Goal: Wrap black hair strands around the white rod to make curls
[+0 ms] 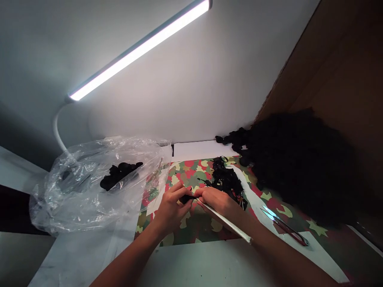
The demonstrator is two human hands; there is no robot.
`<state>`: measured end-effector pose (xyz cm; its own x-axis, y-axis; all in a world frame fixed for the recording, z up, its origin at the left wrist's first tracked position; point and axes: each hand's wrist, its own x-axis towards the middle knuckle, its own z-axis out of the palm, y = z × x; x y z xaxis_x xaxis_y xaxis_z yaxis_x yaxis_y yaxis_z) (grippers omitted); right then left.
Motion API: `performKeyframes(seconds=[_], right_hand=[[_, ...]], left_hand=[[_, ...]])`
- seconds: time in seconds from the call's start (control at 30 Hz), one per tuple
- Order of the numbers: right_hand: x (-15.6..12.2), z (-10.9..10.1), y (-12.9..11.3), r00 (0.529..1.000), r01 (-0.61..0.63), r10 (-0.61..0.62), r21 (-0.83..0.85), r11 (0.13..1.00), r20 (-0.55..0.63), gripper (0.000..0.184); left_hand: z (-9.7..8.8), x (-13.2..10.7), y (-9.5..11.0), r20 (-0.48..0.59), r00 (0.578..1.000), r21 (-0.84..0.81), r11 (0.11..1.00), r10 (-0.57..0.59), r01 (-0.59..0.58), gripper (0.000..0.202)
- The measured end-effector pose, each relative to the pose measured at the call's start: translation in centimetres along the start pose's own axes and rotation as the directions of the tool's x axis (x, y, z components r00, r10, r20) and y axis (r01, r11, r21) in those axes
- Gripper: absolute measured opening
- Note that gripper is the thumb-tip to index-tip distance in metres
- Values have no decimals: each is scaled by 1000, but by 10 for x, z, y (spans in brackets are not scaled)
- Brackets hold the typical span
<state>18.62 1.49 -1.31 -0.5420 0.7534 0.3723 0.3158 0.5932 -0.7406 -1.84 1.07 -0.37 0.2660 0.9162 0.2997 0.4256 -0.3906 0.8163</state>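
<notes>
My left hand (173,202) pinches a small black cloth piece (186,199) between thumb and fingers, above the patterned mat. My right hand (216,200) is closed close beside it, the fingertips meeting at the black piece. A long, slim, pale stick-like tool (229,224) passes under my right hand and slants down toward the wrist. Its tip lies at the black piece; the exact kind of tool cannot be made out. Just beyond my right hand lies a tangle of black scraps (226,180).
Scissors (285,229) lie on white paper at right. Behind them rises a large black heap (299,167) against a cardboard wall (338,75). At left, a clear plastic bag (86,203) holds black pieces (119,174). A lit lamp (140,52) hangs above the camouflage-patterned mat (199,227).
</notes>
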Motion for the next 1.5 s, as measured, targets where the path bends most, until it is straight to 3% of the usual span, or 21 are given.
performKeyframes(seconds=[0.13, 0.27, 0.43, 0.5, 0.67, 0.73, 0.8, 1.07, 1.2, 1.33, 1.5], right_hand=[[2, -2, -7, 987, -139, 139, 3, 990, -86, 28], [4, -11, -17, 924, -342, 346, 58, 938, -164, 25], [4, -12, -16, 895, -366, 395, 164, 916, -207, 25], [5, -12, -12, 894, -367, 399, 177, 913, -204, 27], [5, -12, -5, 877, -396, 428, 175, 901, -217, 26], [6, -13, -4, 880, -392, 422, 165, 905, -219, 25], [6, -14, -5, 883, -392, 417, 151, 908, -216, 25], [4, -14, -9, 887, -369, 396, 151, 917, -238, 22], [0, -9, -21, 909, -242, 301, 225, 944, -287, 18], [-1, -2, -29, 966, -116, 165, 233, 965, -200, 16], [-1, 5, -22, 975, -94, 127, 183, 979, -181, 13]], left_hand=[[-3, 1, 4, 3, 999, -103, 993, -49, 49, 10], [-6, -1, 2, 25, 993, -258, 959, -118, 121, 4], [-5, 0, -6, 63, 974, -438, 871, -217, 223, 16], [-3, 1, -9, 84, 955, -571, 771, -286, 281, 26], [1, 3, -14, 220, 894, -869, 339, -389, 362, 49], [2, 3, -14, 286, 867, -883, 240, -408, 404, 50], [2, 2, -13, 322, 848, -881, 195, -422, 432, 50], [2, 0, -11, 345, 858, -876, 197, -380, 440, 45], [5, 0, -12, 329, 876, -881, 220, -353, 419, 43], [10, 1, -13, 308, 884, -862, 290, -352, 416, 49], [14, 1, -15, 302, 864, -803, 381, -402, 458, 64]])
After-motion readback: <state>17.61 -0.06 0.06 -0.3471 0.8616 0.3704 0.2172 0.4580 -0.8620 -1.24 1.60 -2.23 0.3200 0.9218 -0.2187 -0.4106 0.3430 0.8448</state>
